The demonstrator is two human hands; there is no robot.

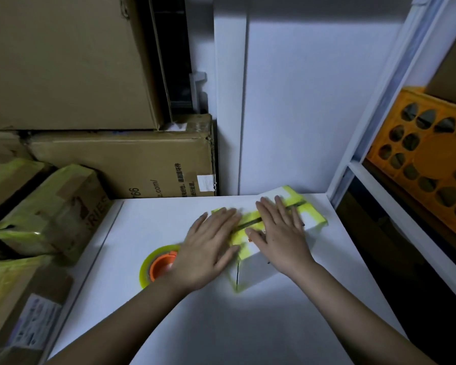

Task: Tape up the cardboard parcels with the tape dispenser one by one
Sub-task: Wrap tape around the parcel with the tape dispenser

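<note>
Pressing down with both palms, the person leaned over a small white parcel (263, 241) that lay skewed on the white table (221, 325), its top flaps edged with yellow-green tape and a dark seam running between them. The left hand (208, 248) lay flat on the near left end of the box, fingers straight and slightly spread, blurred at the tips. The right hand (279, 233) lay flat just beside it across the middle of the top, fingers straight and pointing away; neither hand gripped anything. The tape dispenser (157, 266), an orange core inside a yellowish roll, sat on the table just left of the left wrist, partly hidden by it. Taped cardboard boxes (50, 212) were stacked at the table's left edge, and an orange crate (427, 156) sat on the shelf to the right.
</note>
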